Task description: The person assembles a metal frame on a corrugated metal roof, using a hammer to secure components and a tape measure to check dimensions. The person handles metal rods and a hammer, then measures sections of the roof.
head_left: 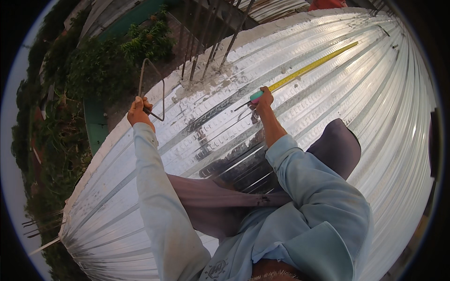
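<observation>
In my raised left hand [139, 112] is a bent steel stirrup [163, 96], its thin rod shaped into a rough rectangle. The fingers are closed round its lower end, over the edge of the metal sheeting. My right hand [265, 99] grips a tape measure [256, 96] with a teal and pink case. Its yellow blade [314, 64] reaches out toward the far right above the ribbed sheets. A thin dark rod [241, 106] sticks out to the left beside the right hand; whether the fingers hold it too is hard to see.
Shiny ribbed metal decking [211, 136] spreads under me. Upright rebars [229, 44] rise from rough concrete at its far edge. Beyond the left edge is a drop toward trees [101, 65]. A bent dark rod [383, 30] lies at the far right.
</observation>
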The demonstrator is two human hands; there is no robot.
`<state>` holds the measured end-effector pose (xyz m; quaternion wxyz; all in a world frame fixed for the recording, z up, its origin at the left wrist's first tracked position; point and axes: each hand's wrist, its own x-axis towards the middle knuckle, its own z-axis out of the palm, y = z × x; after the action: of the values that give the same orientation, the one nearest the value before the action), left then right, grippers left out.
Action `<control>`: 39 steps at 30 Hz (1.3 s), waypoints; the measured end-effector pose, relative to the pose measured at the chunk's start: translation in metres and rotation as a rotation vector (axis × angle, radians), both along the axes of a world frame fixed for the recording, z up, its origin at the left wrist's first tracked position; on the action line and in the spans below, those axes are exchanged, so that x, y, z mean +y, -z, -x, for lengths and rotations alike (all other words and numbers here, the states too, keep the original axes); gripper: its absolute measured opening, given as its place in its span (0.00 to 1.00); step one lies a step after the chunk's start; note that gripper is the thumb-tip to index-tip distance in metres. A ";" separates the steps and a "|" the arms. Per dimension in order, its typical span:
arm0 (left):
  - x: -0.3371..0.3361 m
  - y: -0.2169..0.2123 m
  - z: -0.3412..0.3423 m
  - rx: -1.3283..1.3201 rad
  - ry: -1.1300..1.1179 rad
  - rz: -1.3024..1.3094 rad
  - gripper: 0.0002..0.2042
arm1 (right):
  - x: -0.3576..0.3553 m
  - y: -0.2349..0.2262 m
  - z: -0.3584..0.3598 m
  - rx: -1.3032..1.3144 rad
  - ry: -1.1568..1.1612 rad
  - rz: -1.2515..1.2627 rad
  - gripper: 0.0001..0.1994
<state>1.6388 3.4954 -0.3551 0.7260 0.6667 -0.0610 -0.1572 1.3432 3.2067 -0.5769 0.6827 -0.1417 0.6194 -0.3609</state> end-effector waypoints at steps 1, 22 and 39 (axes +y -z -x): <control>-0.002 0.001 0.001 0.007 -0.008 -0.002 0.13 | -0.002 0.004 0.002 0.001 0.011 0.021 0.25; 0.005 -0.009 0.007 0.224 0.051 0.269 0.12 | 0.016 -0.014 0.001 -0.067 0.109 -0.263 0.34; 0.014 -0.065 0.015 0.043 0.232 0.550 0.09 | 0.050 -0.019 -0.022 0.700 -0.198 -0.282 0.43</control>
<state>1.6234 3.5096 -0.2906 0.8575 0.4302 -0.1620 -0.2308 1.3653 3.2569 -0.5577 0.4745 -0.2201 0.8417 -0.1342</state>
